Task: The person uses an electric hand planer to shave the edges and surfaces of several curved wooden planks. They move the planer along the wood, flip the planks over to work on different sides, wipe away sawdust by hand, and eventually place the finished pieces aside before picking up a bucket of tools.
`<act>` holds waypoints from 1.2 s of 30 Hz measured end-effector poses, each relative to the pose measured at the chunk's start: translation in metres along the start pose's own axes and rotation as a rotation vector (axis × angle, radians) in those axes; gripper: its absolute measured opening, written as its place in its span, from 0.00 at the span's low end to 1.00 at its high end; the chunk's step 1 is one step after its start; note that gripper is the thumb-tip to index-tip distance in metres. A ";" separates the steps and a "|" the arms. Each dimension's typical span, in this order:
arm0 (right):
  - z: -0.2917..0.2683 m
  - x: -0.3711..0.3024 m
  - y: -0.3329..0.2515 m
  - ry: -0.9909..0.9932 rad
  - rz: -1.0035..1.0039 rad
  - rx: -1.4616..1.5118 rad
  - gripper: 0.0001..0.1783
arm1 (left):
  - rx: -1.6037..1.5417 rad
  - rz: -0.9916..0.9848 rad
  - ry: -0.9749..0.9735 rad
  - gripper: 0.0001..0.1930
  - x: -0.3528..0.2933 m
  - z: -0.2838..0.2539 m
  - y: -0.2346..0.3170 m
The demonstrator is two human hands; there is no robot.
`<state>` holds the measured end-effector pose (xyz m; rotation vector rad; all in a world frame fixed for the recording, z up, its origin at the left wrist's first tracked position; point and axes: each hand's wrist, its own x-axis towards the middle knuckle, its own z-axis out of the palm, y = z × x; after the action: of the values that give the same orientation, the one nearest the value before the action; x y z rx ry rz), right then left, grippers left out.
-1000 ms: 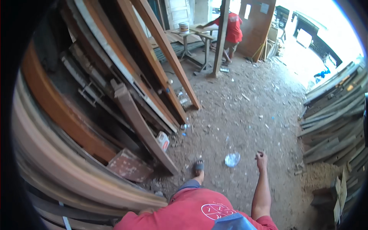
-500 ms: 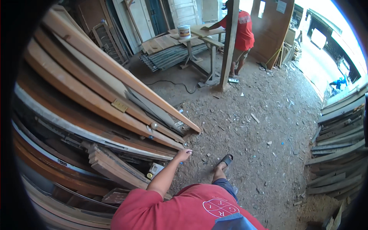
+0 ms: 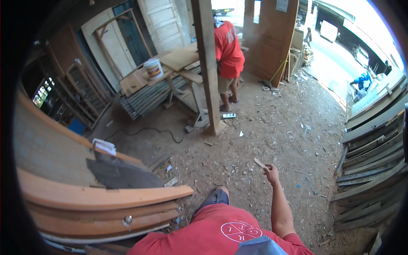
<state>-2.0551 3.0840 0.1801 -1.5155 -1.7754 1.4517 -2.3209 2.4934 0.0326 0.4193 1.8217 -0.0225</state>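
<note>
My right hand [image 3: 271,173] hangs low over the dirt floor at mid-right, its fingers loosely curled and partly apart. I make out nothing held in it. A short pale wood strip [image 3: 258,162] lies on the ground and shows just beyond the fingertips. The bare right forearm [image 3: 282,208] comes up from my red sleeve. My left hand is out of view. Near that side are leaning orange-brown wooden door panels [image 3: 106,197], one with a round metal knob [image 3: 127,219].
A wooden post [image 3: 207,72] stands ahead. Left of it, a white bucket [image 3: 153,69] sits on boards. A person in a red shirt [image 3: 229,49] stands behind the post. A dark cable [image 3: 148,128] crosses the floor. Stacked planks [image 3: 369,157] line the right side.
The view has turned and moved forward, so post and bench now appear lower and further left. My left hand, earlier beside the leaning panels, has left view; my right arm has come in.
</note>
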 end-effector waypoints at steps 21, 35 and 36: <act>-0.168 0.249 0.154 -0.414 0.908 -0.292 0.17 | -0.019 0.756 0.466 0.19 0.206 -0.494 0.883; -0.465 0.923 -0.059 0.302 0.112 0.230 0.12 | 0.091 0.004 -0.057 0.28 0.321 -0.404 0.994; -0.469 0.968 -0.115 0.278 0.056 0.210 0.16 | 0.072 -0.034 -0.033 0.28 0.321 -0.402 0.984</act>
<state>-2.0603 4.1652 0.1586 -1.5784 -1.3858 1.3311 -2.4781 3.5924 0.0465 0.4363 1.7991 -0.1182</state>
